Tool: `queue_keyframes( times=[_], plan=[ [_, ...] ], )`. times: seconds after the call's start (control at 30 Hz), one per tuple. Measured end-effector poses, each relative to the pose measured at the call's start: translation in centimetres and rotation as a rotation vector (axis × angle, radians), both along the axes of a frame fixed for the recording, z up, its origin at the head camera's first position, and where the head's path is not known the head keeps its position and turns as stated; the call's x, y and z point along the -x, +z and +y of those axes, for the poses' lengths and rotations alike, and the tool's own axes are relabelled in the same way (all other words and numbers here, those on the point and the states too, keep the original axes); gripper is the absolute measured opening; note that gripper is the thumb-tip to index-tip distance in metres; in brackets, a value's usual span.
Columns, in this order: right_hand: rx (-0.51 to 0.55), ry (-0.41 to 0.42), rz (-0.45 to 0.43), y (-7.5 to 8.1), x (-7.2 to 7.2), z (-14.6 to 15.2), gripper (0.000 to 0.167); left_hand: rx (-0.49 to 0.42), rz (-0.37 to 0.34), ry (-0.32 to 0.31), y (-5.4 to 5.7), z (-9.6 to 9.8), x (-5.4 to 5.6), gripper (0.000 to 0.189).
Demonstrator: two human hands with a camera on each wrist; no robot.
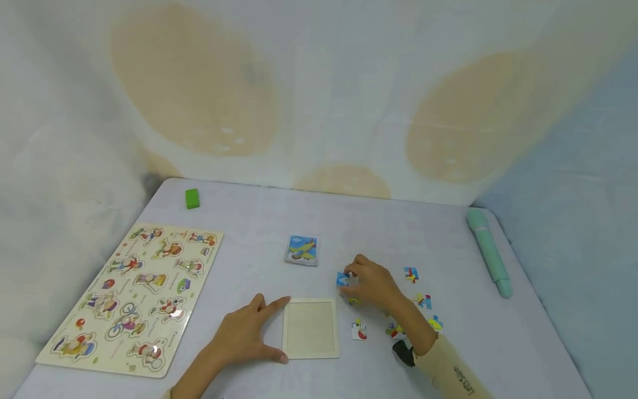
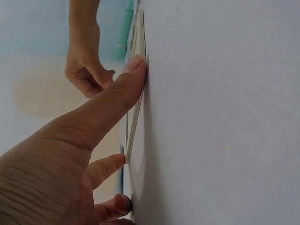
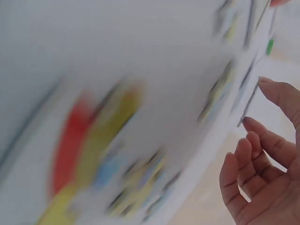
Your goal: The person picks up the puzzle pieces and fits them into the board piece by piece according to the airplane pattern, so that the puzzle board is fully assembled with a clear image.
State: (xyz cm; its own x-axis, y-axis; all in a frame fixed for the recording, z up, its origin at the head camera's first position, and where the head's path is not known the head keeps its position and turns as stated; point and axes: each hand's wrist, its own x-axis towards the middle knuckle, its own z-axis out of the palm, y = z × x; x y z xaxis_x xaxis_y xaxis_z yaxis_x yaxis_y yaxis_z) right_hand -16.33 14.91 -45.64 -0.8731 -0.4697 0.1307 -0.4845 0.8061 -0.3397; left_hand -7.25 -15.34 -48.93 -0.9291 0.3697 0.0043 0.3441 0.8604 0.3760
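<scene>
My left hand [image 1: 244,335] has its thumb and index finger spread wide, their tips touching the left corners of a square wooden puzzle tray [image 1: 311,328]. The tray's bare inside faces up. Between thumb and fingertip, my right hand [image 1: 374,285] pinches a blue-and-white jigsaw piece [image 1: 342,279] just beyond the tray's upper right corner. The right wrist view shows that piece edge-on. Under and around the right hand lie loose jigsaw pieces, one with red and green [image 1: 359,331], another with a red shape on blue [image 1: 411,274]. The right forearm partly hides others [image 1: 397,331].
Behind the tray lies a small square airplane picture [image 1: 302,249]. A large board of cartoon figures [image 1: 139,299] covers the left side, with a green block [image 1: 192,198] beyond it. A teal microphone-shaped stick [image 1: 490,252] lies at the right edge.
</scene>
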Motion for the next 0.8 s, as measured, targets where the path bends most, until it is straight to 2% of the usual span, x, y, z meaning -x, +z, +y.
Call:
queue_keyframes(
  times=[0.2,0.4,0.6,0.8],
  plan=[
    [-0.04,0.16,0.013,0.6,-1.5,-3.2,0.034,0.007,-0.012,0.007,0.0,0.0,0.0,0.106],
    [-0.101,0.273,-0.016,0.4,-2.4,-5.9,0.036,0.004,-0.027,0.014,0.1,0.0,0.0,0.106],
    [-0.147,0.31,-0.044,0.0,-2.9,-7.7,0.038,-0.01,-0.01,0.007,0.1,-0.1,0.0,0.106],
    [-0.212,0.302,-0.018,-0.3,-3.5,-8.3,0.043,-0.019,0.011,0.002,0.0,-0.1,0.0,0.106]
  ],
)
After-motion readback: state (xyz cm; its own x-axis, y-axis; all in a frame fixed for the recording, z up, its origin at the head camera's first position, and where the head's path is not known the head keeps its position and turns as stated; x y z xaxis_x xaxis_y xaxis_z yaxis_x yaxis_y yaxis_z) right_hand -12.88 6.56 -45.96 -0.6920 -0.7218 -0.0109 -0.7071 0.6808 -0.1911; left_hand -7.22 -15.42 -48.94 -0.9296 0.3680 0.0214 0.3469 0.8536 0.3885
